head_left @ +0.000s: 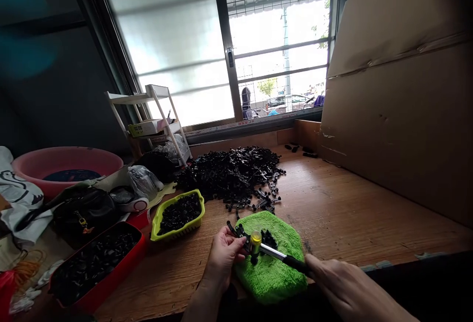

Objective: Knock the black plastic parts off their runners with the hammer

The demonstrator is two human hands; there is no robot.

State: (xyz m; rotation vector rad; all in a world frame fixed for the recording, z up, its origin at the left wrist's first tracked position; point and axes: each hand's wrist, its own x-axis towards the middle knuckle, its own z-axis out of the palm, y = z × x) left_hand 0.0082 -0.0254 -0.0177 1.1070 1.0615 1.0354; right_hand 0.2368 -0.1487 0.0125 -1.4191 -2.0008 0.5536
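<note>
Stretching beneath and beyond the left hand (pixel 223 253) and the right hand (pixel 334 275), a wooden tabletop (pixel 343 208) forms the work surface. A tall cardboard sheet (pixel 399 110) stands beyond the right hand, off to its right. Farther out from the left hand, on its far left, sits a pink basin (pixel 27 165). Straight ahead of the left hand spreads a heap of black parts (pixel 232 171), tangled and spilling toward it. A red bin (pixel 121 271) filled with small black pieces (pixel 99 260) lies to the left hand's left, and a green cloth (pixel 273 282) lies under and between the two hands. Nearer the left hand than the bin, ahead and leftward, a yellow-green basket (pixel 177 233) holds more black pieces (pixel 181 213). A hammer (pixel 273 252) reaches leftward from the right hand, which is wrapped around its dark grip (pixel 295 264); its yellow head (pixel 255 240) is just beside the left fingertips. Smallest is the black part (pixel 241 232) pinched between the left thumb and fingers above the cloth; whether the head touches it, I cannot tell.
</note>
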